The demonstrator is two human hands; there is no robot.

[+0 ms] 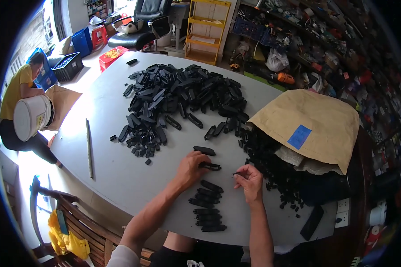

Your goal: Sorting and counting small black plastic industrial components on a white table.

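My left hand [192,168] is closed on a long black plastic casing [213,167], holding it low over the table. Just beyond its fingers lies another black casing [205,151]. To the right, my right hand [250,181] pinches a small thin black piece [236,174] between thumb and fingertips; its exact kind is too small to tell. A row of several black casings [207,211] lies nearer to me, between my forearms. Farther off spreads a large heap of black casings [178,89], with small black blocks [142,144] at its near left edge.
At the right, a brown paper sack [312,120] lies on the white table [107,133], small black pieces [272,164] spilling from its mouth. A dark phone-like slab [312,222] rests near the front edge. A thin rod [89,149] lies left. Another person [20,86] bends beside a white bucket [29,118].
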